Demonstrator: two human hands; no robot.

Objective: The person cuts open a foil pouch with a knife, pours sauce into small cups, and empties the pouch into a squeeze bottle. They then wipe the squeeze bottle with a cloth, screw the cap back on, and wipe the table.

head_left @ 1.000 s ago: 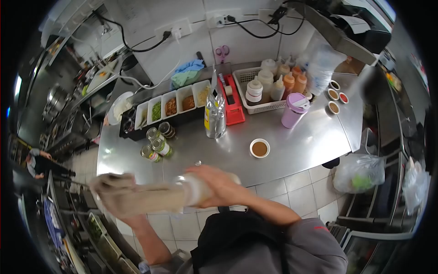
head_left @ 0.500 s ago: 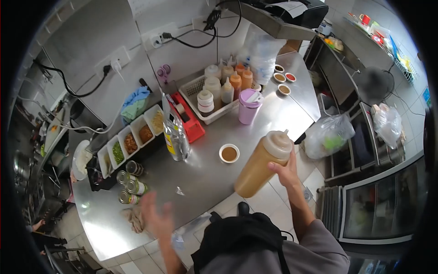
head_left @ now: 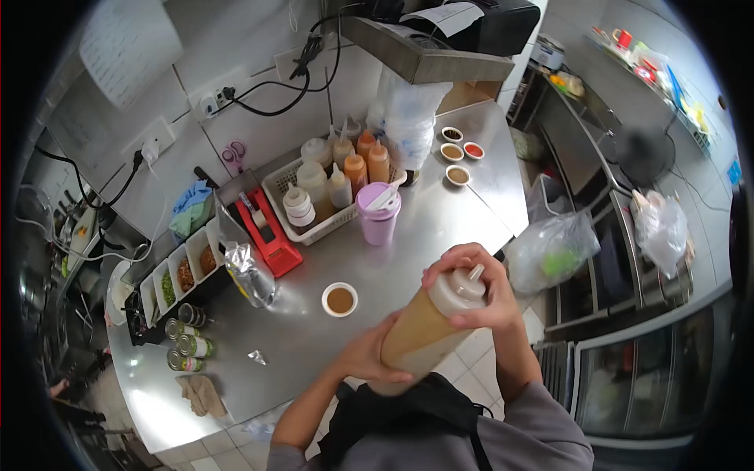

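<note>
A large squeeze bottle of light brown sauce is tilted in front of my body, its nozzle up and to the right. My left hand wraps round the lower part of the bottle. Around the white cap my right hand is closed, fingers over the far side and thumb on the near side. A small white cup of brown sauce stands on the steel table, just left of the bottle. Farther back is a lilac tumbler with a lid.
Behind the tumbler, a white basket holds several squeeze bottles. A red tape dispenser, foil pouch, topping trays, cans and a brown cloth are at left. Several sauce cups stand at the back right.
My left hand has come from the table's left side onto the bottle's lower part. My right hand has shifted up round the cap. The view has turned, sliding the table leftward.
</note>
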